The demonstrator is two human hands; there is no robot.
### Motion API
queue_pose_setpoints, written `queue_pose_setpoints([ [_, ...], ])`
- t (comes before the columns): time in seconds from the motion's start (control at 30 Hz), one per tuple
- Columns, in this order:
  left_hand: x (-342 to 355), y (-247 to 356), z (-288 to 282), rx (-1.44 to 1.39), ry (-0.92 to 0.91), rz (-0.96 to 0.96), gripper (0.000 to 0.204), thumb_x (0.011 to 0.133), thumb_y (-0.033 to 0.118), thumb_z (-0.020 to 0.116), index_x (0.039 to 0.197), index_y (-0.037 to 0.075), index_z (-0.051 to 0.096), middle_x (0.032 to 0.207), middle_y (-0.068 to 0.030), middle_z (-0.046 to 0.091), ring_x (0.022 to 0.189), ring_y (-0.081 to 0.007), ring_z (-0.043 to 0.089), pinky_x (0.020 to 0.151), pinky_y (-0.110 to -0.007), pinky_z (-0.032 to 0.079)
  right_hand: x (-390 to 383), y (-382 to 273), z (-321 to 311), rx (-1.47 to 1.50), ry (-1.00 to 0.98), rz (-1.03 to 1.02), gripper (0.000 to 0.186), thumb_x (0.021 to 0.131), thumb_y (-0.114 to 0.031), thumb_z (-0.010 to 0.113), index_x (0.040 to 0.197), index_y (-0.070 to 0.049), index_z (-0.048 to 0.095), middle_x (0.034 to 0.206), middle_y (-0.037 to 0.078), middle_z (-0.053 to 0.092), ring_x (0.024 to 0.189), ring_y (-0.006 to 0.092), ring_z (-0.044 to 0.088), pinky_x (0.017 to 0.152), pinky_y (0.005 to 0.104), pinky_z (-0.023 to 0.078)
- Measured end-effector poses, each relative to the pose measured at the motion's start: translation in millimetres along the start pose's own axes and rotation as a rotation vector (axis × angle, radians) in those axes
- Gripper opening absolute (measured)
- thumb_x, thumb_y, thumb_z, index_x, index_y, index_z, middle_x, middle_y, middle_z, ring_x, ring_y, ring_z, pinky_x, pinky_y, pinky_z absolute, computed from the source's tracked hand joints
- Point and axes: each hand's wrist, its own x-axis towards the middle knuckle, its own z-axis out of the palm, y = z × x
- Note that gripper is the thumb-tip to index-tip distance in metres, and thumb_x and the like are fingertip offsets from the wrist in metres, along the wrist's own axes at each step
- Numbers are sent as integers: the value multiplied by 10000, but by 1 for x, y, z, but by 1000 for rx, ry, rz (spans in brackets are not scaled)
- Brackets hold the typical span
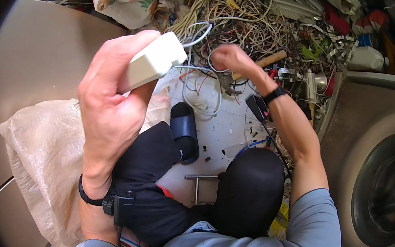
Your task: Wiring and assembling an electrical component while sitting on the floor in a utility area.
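Observation:
My left hand (114,96) is raised close to the view and closed round a white, box-shaped power adapter (153,61). A white cable (202,35) comes out of the adapter's far end and loops through the air. More white cable hangs in loops over the pale floor (223,112) between my hands. My right hand (235,60) is farther off, curled into a fist in front of the wire heap and slightly smeared by motion. White cable runs right by its fingers. What the fist holds, if anything, is hidden.
A large heap of tangled wires (249,21) fills the far side. A wooden stick (270,59) lies at its edge. A washing machine (373,175) stands at right, a pale woven sack (48,154) at left. Below the cable is a dark slipper (184,129).

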Motion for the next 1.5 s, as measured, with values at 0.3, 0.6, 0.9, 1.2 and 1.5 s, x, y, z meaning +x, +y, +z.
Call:
queue_pose_setpoints([
  [0.3, 2, 10, 18, -30, -106, -208, 458, 886, -97, 611, 1326, 29, 615, 1203, -68, 673, 1128, -160, 609, 1001, -290, 463, -68, 117, 18, -1256, 285, -249, 365, 837, -314, 721, 1157, -140, 695, 1126, 50, 643, 1124, 278, 577, 985, 506, 450],
  [0.6, 5, 4, 31, -25, -149, -251, 424, 870, 58, 670, 1288, 91, 606, 1067, -183, 730, 966, -334, 717, 874, -383, 539, -70, 88, -11, -1339, 280, -344, 160, 866, -182, 631, 985, -132, 726, 1001, 19, 623, 1069, 237, 564, 1057, 565, 376],
  [0.9, 2, -12, 47, 101, -246, -260, 422, 867, 165, 656, 1258, 38, 560, 1061, -289, 706, 1022, -463, 688, 885, -493, 534, -137, 40, -51, -807, -129, 130, 288, 855, -248, 649, 954, 3, 753, 889, 215, 739, 796, 401, 714, 713, 482, 555],
  [1.2, -27, -73, 165, -47, -682, -538, 380, 838, 188, 673, 1151, -21, 626, 1049, -271, 710, 1005, -411, 698, 887, -454, 538, -236, 59, -14, -33, 504, 189, 384, 947, -335, 672, 1068, 29, 643, 791, 53, 587, 719, 170, 555, 640, 346, 469],
  [1.5, -149, -116, 351, 2, -570, -359, 351, 907, 220, 711, 1135, 3, 555, 991, -292, 696, 952, -515, 665, 832, -596, 523, -295, 121, 65, 16, 552, 386, 280, 968, -238, 657, 1072, 19, 622, 760, 86, 593, 718, 183, 552, 673, 366, 490],
])
